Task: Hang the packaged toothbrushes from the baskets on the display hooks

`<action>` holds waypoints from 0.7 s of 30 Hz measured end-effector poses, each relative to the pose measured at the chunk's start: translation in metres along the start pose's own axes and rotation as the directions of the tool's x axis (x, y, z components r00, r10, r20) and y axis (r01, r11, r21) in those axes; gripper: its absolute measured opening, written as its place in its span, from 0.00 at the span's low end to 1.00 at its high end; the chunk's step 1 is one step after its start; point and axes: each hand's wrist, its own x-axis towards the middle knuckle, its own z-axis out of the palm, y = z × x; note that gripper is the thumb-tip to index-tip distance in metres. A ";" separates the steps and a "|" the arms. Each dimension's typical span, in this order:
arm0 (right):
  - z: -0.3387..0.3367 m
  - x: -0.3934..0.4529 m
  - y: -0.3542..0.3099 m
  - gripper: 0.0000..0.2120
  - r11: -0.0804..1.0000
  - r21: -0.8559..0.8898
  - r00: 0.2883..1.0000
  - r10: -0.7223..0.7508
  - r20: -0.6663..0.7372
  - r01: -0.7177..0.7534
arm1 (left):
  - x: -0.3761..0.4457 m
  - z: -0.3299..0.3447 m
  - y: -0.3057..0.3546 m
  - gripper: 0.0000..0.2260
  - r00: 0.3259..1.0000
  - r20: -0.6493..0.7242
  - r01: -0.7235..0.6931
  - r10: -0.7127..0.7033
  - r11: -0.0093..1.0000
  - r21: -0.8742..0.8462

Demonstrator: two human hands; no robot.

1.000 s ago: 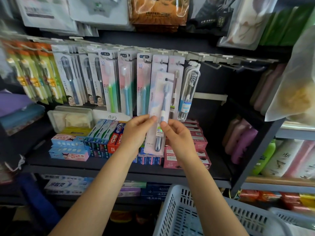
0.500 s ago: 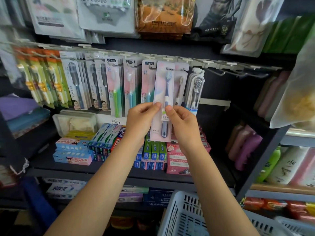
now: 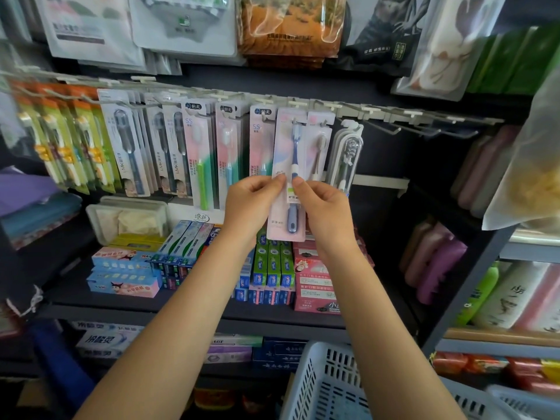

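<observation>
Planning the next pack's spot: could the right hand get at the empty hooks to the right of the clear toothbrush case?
Probably yes: the empty hooks stick out with nothing hung before them, but the right hand first must let go of the toothbrush pack.

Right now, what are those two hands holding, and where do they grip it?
One toothbrush pack, pink card with a blue brush. The left hand and right hand pinch its side edges about midway down, thumbs on the front.

Packed tight left of me: hanging toothbrush packs [image 3: 169,147] crowd every hook. Clear case [image 3: 347,156] hangs close on my right; past it, bare hooks [image 3: 403,125], open room. Toothpaste boxes [image 3: 272,274] below.
</observation>
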 end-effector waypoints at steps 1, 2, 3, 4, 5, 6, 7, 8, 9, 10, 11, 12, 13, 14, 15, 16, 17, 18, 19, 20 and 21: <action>0.000 0.001 0.007 0.15 0.999 -0.036 1.000 0.006 -0.005 -0.006 | 0.001 -0.001 -0.008 0.09 1.000 -0.003 0.007 -0.006 1.000 0.030; 0.000 0.001 0.015 0.16 0.998 -0.065 1.000 0.019 -0.014 -0.019 | 0.001 -0.002 -0.017 0.11 1.000 -0.006 0.018 -0.017 0.998 0.063; 0.000 0.000 0.025 0.16 0.995 -0.088 0.999 0.042 -0.028 -0.044 | 0.000 -0.004 -0.027 0.12 0.999 -0.006 0.036 -0.035 0.995 0.094; -0.001 -0.002 0.035 0.15 0.992 -0.102 0.997 0.075 -0.037 -0.078 | -0.003 -0.005 -0.037 0.13 0.999 -0.001 0.054 -0.054 0.991 0.123; -0.003 -0.004 0.047 0.14 0.988 -0.108 0.993 0.111 -0.036 -0.114 | -0.006 -0.007 -0.048 0.12 0.997 0.003 0.075 -0.077 0.986 0.150; -0.003 -0.006 0.059 0.14 0.984 -0.104 0.989 0.144 -0.028 -0.147 | -0.008 -0.009 -0.059 0.11 0.995 0.009 0.100 -0.103 0.980 0.170; -0.003 -0.008 0.070 0.14 0.981 -0.092 0.985 0.173 -0.016 -0.173 | -0.010 -0.010 -0.070 0.10 0.991 0.010 0.127 -0.131 0.976 0.179; -0.002 -0.009 0.079 0.13 0.977 -0.085 0.980 0.197 -0.010 -0.197 | -0.011 -0.011 -0.079 0.10 0.988 0.006 0.151 -0.155 0.973 0.177; 0.000 -0.008 0.085 0.13 0.973 -0.079 0.977 0.215 -0.015 -0.215 | -0.009 -0.011 -0.085 0.10 0.985 -0.004 0.169 -0.171 0.971 0.168; 0.002 -0.006 0.089 0.13 0.970 -0.078 0.973 0.228 -0.024 -0.229 | -0.006 -0.010 -0.090 0.11 0.984 -0.017 0.177 -0.176 0.970 0.166; 0.003 -0.003 0.091 0.13 0.968 -0.075 0.971 0.238 -0.034 -0.240 | -0.002 -0.009 -0.093 0.11 0.984 -0.028 0.176 -0.174 0.970 0.170; 0.005 0.002 0.092 0.12 0.966 -0.072 0.968 0.247 -0.042 -0.250 | 0.003 -0.007 -0.094 0.11 0.984 -0.038 0.175 -0.171 0.968 0.178; 0.007 0.007 0.092 0.12 0.963 -0.071 0.966 0.256 -0.047 -0.259 | 0.009 -0.004 -0.096 0.09 0.984 -0.052 0.178 -0.172 0.967 0.181; 0.009 0.012 0.091 0.11 0.961 -0.073 0.963 0.263 -0.050 -0.267 | 0.014 -0.002 -0.097 0.07 0.982 -0.070 0.183 -0.173 0.966 0.183; 0.012 0.017 0.092 0.10 0.959 -0.075 0.962 0.269 -0.053 -0.272 | 0.020 -0.001 -0.098 0.07 0.981 -0.091 0.185 -0.171 0.966 0.183; 0.015 0.022 0.093 0.10 0.959 -0.079 0.961 0.269 -0.057 -0.273 | 0.025 0.000 -0.100 0.09 0.980 -0.107 0.184 -0.167 0.965 0.189; 0.018 0.027 0.094 0.10 0.958 -0.081 0.961 0.270 -0.061 -0.274 | 0.030 0.001 -0.102 0.10 0.980 -0.114 0.186 -0.166 0.962 0.202; 0.021 0.030 0.096 0.10 0.957 -0.084 0.960 0.272 -0.065 -0.277 | 0.035 0.001 -0.104 0.11 0.979 -0.116 0.189 -0.167 0.958 0.217; 0.022 0.034 0.099 0.09 0.957 -0.086 0.959 0.273 -0.071 -0.278 | 0.038 0.001 -0.106 0.12 0.980 -0.114 0.188 -0.165 0.955 0.231; 0.024 0.037 0.101 0.09 0.956 -0.083 0.958 0.274 -0.078 -0.281 | 0.042 0.001 -0.108 0.12 0.981 -0.113 0.184 -0.161 0.953 0.241; 0.025 0.039 0.103 0.10 0.956 -0.072 0.957 0.277 -0.086 -0.283 | 0.044 0.000 -0.110 0.12 0.982 -0.107 0.175 -0.153 0.953 0.247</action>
